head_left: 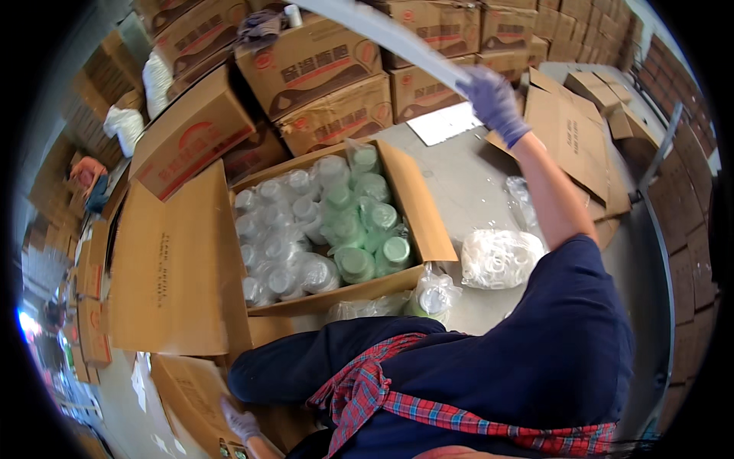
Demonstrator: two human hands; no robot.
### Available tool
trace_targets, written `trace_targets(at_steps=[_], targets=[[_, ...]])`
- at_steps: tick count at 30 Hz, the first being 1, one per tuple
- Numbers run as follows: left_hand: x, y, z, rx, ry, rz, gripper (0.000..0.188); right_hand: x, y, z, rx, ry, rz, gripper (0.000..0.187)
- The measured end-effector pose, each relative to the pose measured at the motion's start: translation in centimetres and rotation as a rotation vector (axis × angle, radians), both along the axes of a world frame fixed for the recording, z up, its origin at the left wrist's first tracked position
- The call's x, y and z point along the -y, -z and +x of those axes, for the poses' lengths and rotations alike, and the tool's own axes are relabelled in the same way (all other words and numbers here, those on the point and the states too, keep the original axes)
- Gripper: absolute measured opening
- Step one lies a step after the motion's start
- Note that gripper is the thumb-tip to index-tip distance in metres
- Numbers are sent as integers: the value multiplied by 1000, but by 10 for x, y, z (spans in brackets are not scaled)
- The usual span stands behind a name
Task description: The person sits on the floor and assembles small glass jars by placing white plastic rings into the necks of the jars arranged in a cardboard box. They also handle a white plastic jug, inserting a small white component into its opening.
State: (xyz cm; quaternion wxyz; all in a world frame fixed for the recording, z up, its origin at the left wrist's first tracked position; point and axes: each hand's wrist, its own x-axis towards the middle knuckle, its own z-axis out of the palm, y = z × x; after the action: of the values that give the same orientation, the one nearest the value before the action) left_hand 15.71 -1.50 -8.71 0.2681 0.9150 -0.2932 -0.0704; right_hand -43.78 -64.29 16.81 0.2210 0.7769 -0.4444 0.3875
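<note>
My right hand (495, 99), in a pale purple glove, is raised at the upper right and closed round the end of a long white strip (390, 34). The strip slants up and left, out of the picture, and is slightly blurred. Below it stands an open cardboard box (418, 203) with bagged containers in rows, clear ones (284, 229) at left and green-tinted ones (356, 262) at right. Low on the left, my gloved left hand (241, 422) lies against a brown cardboard flap (191, 394), fingers stretched along it.
A bag of white rings (501, 258) and a wrapped container (434, 297) lie beside the box. A white sheet (445, 124) is behind it. Stacked cartons (310, 65) line the back; flattened cardboard (569, 141) lies right. Another person (90, 180) is far left.
</note>
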Motion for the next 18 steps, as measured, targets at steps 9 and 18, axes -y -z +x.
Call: trace_targets(at_steps=[9,18], targets=[[15,97,-29,-56,-277,349,45,114,196,-27,-351,90,161,28],[-7,161,11,572,-292,689,58,41,278,225,-279,-354,787,41]])
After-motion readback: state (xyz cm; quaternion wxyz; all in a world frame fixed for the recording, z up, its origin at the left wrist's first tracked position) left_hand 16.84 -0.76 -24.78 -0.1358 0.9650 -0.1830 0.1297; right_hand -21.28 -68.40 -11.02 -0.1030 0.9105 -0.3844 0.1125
